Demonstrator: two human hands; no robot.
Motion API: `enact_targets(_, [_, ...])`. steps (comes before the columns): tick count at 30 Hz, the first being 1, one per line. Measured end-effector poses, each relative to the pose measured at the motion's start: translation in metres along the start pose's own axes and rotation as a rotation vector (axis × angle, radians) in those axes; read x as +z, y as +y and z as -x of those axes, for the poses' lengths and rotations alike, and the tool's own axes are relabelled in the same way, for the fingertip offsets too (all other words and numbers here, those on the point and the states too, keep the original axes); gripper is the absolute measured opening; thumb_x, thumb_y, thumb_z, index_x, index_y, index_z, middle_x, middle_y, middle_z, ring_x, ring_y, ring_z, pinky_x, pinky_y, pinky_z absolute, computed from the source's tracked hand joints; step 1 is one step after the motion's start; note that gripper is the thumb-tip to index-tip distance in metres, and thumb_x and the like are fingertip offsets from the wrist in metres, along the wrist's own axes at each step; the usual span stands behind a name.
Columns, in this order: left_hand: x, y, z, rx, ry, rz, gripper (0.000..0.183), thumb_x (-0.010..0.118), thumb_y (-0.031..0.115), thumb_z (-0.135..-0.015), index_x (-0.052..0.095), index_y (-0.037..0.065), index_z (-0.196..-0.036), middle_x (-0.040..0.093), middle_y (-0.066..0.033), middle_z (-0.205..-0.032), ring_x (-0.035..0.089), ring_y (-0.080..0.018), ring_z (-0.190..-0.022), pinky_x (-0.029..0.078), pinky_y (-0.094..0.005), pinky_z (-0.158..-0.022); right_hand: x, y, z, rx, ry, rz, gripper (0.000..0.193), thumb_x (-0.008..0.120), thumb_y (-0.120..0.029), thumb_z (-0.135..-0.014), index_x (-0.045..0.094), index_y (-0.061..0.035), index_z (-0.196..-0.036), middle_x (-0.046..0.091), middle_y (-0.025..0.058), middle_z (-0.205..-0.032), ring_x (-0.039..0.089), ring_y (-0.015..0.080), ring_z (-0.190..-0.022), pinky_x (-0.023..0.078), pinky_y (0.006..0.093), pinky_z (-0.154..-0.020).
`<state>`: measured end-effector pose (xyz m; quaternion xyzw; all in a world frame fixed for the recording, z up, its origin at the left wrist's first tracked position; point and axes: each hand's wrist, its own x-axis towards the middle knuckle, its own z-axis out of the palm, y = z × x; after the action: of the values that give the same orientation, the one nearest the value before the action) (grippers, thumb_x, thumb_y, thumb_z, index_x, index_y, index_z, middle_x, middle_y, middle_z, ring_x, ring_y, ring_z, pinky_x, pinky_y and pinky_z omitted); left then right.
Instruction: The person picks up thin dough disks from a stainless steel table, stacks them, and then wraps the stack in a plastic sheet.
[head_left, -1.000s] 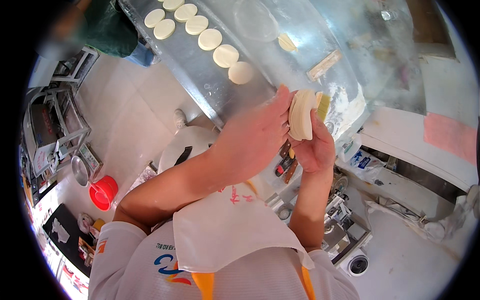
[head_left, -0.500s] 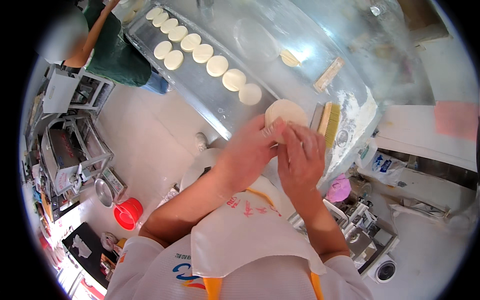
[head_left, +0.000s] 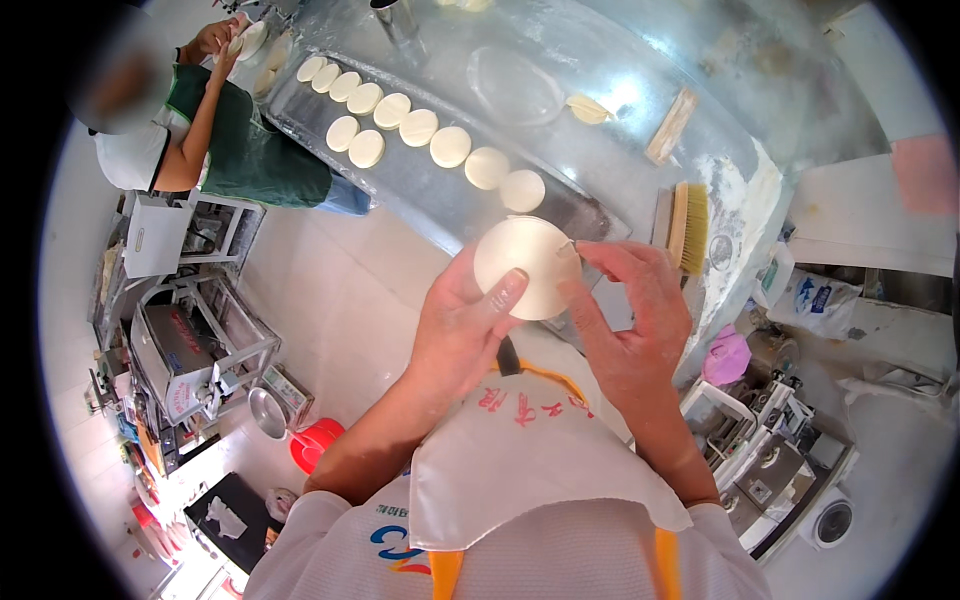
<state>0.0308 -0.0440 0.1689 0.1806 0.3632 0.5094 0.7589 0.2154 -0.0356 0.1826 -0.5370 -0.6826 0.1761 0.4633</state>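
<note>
A round, pale dough disc (head_left: 527, 268) is held up in front of me, over the near edge of the metal tray. My left hand (head_left: 463, 325) grips it from the left, thumb lying across its face and the other fingers behind it. My right hand (head_left: 637, 310) is at the disc's right edge, index fingertip and thumb on the rim with a gap between them. A small fold or thin sliver, too small to make out, shows at that index fingertip. Similar dough discs (head_left: 450, 146) lie in a row on the long metal tray (head_left: 575, 215).
A wooden-backed brush (head_left: 688, 228) and a wooden block (head_left: 672, 126) lie on the floury worktop at right. A flattened dough piece (head_left: 588, 109) rests beyond the tray. Far left, a co-worker in a green apron (head_left: 262, 160) handles dough. A red basin (head_left: 316, 444) stands on the floor.
My hands have drawn apart and nearer to me, baring the face of the dough disc. My right hand has shifted to its right edge. The view has swung slightly; the co-worker's hands now show.
</note>
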Motion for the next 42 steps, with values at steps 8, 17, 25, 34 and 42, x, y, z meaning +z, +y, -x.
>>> enact_targets(8, [-0.008,-0.005,-0.002,0.028,0.031,0.014,0.045,0.066,0.007,-0.109,0.053,0.0,-0.151,0.067,-0.0132,-0.141,0.066,-0.0217,-0.13,0.057,-0.0385,-0.11,0.022,0.004,0.01,0.005,0.018,0.043,0.032,0.09,-0.002,-0.079,0.078,-0.0099,-0.107,0.07,0.0063,-0.102,0.066,0.0253,-0.09,0.053,0.0352,-0.07])
enact_targets(17, [-0.018,0.002,-0.001,-0.038,0.017,0.217,0.047,0.059,0.019,-0.114,0.05,-0.003,-0.154,0.063,-0.0147,-0.146,0.062,-0.0248,-0.136,0.052,-0.0436,-0.115,0.024,-0.002,0.001,-0.164,-0.028,-0.088,0.025,0.085,0.005,-0.081,0.077,-0.0092,-0.1,0.072,0.0059,-0.094,0.065,0.0211,-0.081,0.051,0.0311,-0.066])
enact_targets(25, [-0.032,-0.004,-0.004,0.023,0.111,0.019,0.046,0.066,0.013,-0.11,0.053,-0.001,-0.152,0.065,-0.014,-0.144,0.064,-0.0236,-0.133,0.055,-0.0411,-0.11,-0.013,0.04,-0.064,0.585,-0.347,-0.4,0.019,0.074,-0.006,-0.099,0.074,-0.0053,-0.117,0.076,0.0078,-0.095,0.073,0.0188,-0.082,0.057,0.0302,-0.077])
enact_targets(34, [-0.041,-0.009,0.008,0.161,0.131,-0.201,0.043,0.066,0.005,-0.108,0.055,-0.002,-0.15,0.071,-0.0114,-0.138,0.067,-0.0184,-0.127,0.054,-0.0338,-0.106,0.033,0.0,-0.02,-0.047,-0.118,-0.132,0.03,0.08,-0.002,-0.087,0.076,-0.008,-0.117,0.071,0.0091,-0.109,0.067,0.028,-0.093,0.056,0.0361,-0.082])
enact_targets(42, [-0.032,-0.005,0.009,0.18,0.161,-0.181,0.041,0.065,0.004,-0.109,0.055,-0.003,-0.149,0.07,-0.0122,-0.138,0.067,-0.0169,-0.124,0.055,-0.0306,-0.103,0.049,-0.001,-0.005,-0.304,0.085,-0.045,0.03,0.08,0.007,-0.08,0.076,-0.0062,-0.106,0.069,0.0077,-0.103,0.066,0.0282,-0.09,0.055,0.0378,-0.074])
